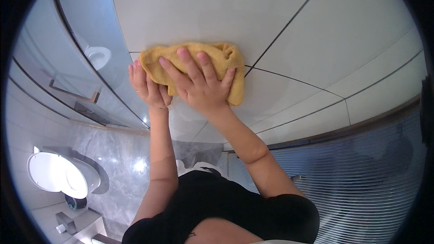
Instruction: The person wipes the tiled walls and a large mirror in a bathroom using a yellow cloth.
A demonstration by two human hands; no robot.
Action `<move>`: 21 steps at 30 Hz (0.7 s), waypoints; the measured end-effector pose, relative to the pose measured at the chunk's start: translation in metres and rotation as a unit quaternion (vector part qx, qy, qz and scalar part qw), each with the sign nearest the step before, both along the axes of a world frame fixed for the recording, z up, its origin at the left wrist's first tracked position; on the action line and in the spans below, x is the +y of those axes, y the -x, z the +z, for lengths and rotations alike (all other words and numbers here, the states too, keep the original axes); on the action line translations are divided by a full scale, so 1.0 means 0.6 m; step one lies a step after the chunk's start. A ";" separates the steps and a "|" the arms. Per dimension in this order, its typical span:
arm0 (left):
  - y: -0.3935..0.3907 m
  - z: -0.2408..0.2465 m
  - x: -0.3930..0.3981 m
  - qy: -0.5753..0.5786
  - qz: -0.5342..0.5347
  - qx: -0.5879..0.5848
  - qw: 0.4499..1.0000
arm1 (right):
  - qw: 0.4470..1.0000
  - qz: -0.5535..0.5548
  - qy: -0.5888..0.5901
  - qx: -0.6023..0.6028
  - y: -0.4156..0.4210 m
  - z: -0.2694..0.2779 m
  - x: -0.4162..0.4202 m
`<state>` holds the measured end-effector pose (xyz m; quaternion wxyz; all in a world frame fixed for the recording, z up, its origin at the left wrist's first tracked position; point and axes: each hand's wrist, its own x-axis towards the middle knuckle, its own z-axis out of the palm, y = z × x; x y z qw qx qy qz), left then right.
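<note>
A folded yellow cloth (193,48) lies flat against the pale tiled wall (281,71). My right hand (206,91) presses on it with spread fingers and holds it to the tile. Beside the cloth's lower left edge is my left hand (147,86), with a thin ring on one finger. Its fingers touch or nearly touch the cloth, and part of the hand may be behind it. A small translucent scrap (173,102) shows between the two hands; what it is, and whether the left hand grips it, is unclear.
Left stands a glass panel (115,84) with a metal handle (74,91). Below are a toilet (73,178) with raised lid, a dark bin (75,202) and a wall-mounted roll holder (66,223) over a grey marbled floor (125,152). A ribbed glass door (356,176) fills the lower right.
</note>
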<state>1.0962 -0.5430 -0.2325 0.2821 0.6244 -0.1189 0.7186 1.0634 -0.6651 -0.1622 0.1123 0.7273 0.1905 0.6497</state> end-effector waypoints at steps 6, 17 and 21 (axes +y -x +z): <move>0.009 0.017 -0.005 0.000 -0.011 0.009 1.000 | 0.999 -0.018 0.027 0.020 0.000 -0.052 0.001; 0.015 0.022 0.001 0.007 -0.048 -0.005 0.999 | 0.994 -0.038 0.070 0.076 0.008 -0.147 -0.014; 0.024 0.024 0.007 0.012 -0.104 0.002 0.994 | 0.991 -0.038 0.083 0.096 0.008 -0.188 -0.022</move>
